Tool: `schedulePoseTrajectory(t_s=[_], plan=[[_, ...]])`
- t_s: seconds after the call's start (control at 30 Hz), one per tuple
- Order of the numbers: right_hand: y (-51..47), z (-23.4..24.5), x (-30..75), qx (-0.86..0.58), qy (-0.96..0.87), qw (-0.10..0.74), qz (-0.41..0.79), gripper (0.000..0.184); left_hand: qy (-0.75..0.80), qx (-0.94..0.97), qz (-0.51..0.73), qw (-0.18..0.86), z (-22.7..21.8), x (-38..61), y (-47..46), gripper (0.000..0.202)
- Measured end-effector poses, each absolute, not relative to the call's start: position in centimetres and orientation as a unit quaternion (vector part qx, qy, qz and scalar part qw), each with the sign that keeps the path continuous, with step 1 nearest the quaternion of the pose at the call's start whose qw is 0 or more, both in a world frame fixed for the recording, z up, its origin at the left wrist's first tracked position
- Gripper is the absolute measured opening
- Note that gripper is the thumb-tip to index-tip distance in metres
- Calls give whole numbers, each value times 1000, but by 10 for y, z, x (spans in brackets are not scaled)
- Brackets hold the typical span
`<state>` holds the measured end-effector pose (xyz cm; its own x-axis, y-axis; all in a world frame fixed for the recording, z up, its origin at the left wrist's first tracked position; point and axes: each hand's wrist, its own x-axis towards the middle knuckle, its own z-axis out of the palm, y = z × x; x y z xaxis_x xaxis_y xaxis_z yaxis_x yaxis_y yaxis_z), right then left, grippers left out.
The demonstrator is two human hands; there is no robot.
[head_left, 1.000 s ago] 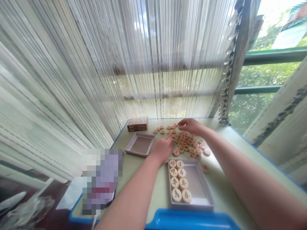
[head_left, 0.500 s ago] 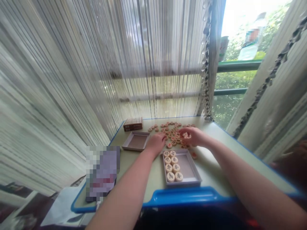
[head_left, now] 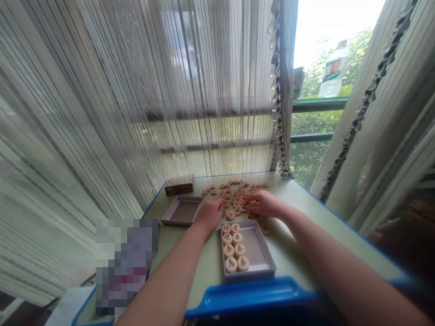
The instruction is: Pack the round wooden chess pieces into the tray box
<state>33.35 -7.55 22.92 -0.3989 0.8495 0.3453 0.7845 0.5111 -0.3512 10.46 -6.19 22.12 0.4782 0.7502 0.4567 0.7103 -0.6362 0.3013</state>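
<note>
Several round wooden chess pieces [head_left: 238,192] with red or black characters lie scattered on a pale green table [head_left: 299,235]. A shallow grey box tray [head_left: 258,253] near me holds several pieces in two columns along its left side. My left hand [head_left: 212,213] rests on the table at the left edge of the pile, fingers curled loosely. My right hand [head_left: 261,203] is on the pile just beyond the tray, its fingers pinched over pieces.
A second shallow grey tray [head_left: 181,210] lies left of the pile, with a brown flat box [head_left: 179,184] behind it. String curtains hang close behind the table; a window opens at right. The table has a blue rim [head_left: 258,292].
My right hand drew back from the far side of the pile, showed pieces in its palm, and now is lowered near the tray. The view swung to the right.
</note>
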Motion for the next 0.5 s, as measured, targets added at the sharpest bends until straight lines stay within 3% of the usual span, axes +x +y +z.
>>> schedulePoseTrajectory(t_s=[0.27,0.5], plan=[[-76,228,334,-489,-830,256,74,20,513,824,229,-78,230,116,-59,30],[-79,228,330,-513,-830,218,32,24,485,858,152,-70,238,144,-19,37]])
